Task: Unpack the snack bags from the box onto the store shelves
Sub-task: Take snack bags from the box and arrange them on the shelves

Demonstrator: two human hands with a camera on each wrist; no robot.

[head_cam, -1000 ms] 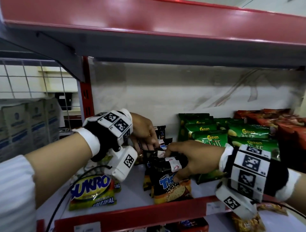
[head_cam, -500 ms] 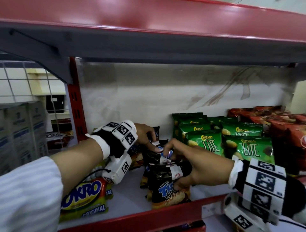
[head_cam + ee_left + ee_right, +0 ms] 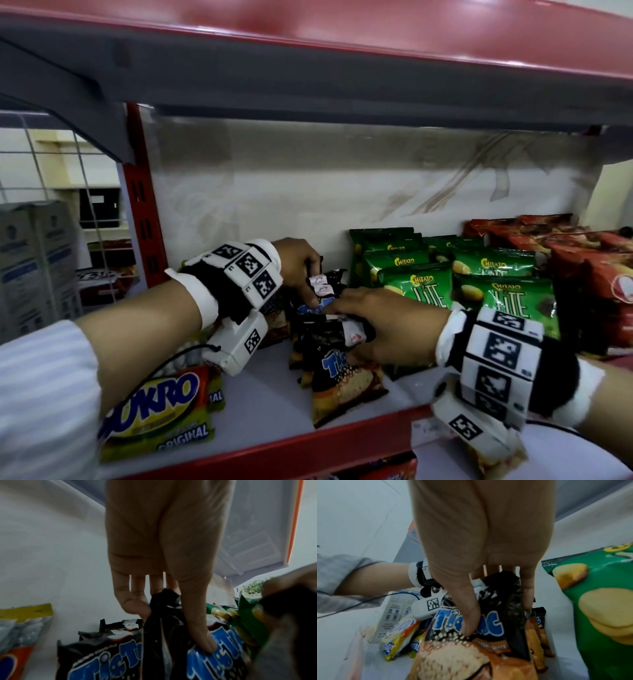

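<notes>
A row of black-and-orange Tic Tac snack bags (image 3: 342, 380) stands upright in the middle of the white shelf (image 3: 260, 394). My left hand (image 3: 305, 274) holds the rear bags of the row. In the left wrist view its thumb presses a bag front (image 3: 223, 662) while the fingers curl behind a crumpled black bag top. My right hand (image 3: 370, 322) grips the front bags, with the thumb on the front bag's face (image 3: 471, 655) and the fingers behind. The two hands nearly touch.
Yellow Sukro Original bags (image 3: 161, 411) lie at the left front. Green Chitato Lite bags (image 3: 428, 291) stand just right of the row, with red bags (image 3: 599, 274) beyond them. The red shelf lip (image 3: 274, 448) runs along the front, and an upper shelf (image 3: 308, 68) hangs low overhead.
Both hands have drawn closer together on the row of Tic Tac bags and reach deeper into the shelf. The head view has moved nearer.
</notes>
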